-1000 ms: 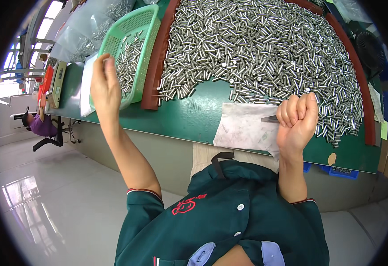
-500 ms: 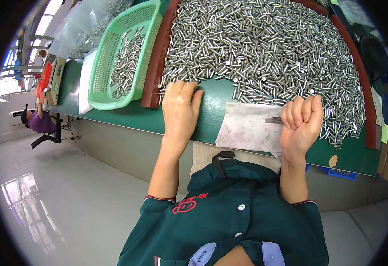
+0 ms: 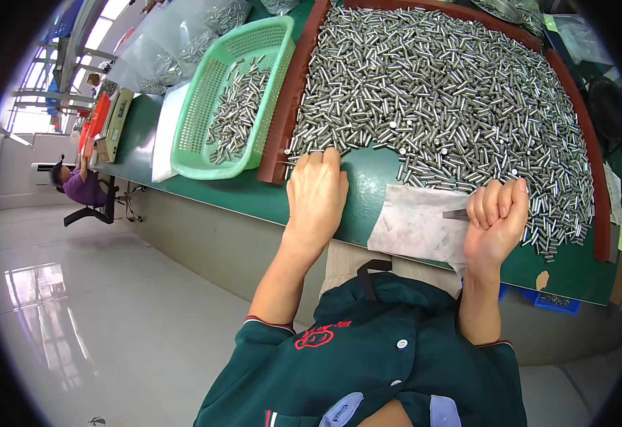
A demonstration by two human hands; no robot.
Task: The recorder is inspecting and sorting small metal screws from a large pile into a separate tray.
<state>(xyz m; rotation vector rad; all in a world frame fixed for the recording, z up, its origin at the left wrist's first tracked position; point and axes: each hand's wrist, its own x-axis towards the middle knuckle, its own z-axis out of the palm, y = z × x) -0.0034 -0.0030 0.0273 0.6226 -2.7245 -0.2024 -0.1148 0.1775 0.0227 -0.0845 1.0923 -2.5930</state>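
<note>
A wide pile of short, shiny metal pins (image 3: 439, 85) covers the green tabletop (image 3: 368, 171). My left hand (image 3: 316, 196) is at the pile's near left edge, back upward, beside the end of a red-brown rail. Its fingers are bent and close together; their tips are hidden, and what they hold cannot be made out. My right hand (image 3: 497, 219) is a fist, palm side up, at the pile's near edge. From it a flat grey metal tool (image 3: 454, 214), its kind unclear, sticks out leftward over a stained whitish cloth (image 3: 414, 224).
Red-brown rails (image 3: 277, 160) border the pile. Left of them stands a green perforated basket (image 3: 183, 153) with pins in it. Beyond are clear bags of pins (image 3: 165, 67) and a scale (image 3: 115, 124). A person in purple (image 3: 84, 188) sits far left. Blue bins (image 3: 556, 304) stand below the table.
The view has shifted, so the whole scene sits farther right and lower. My left hand has turned slightly, its thumb now nearer the fingers. My right hand keeps its grip on the tool.
</note>
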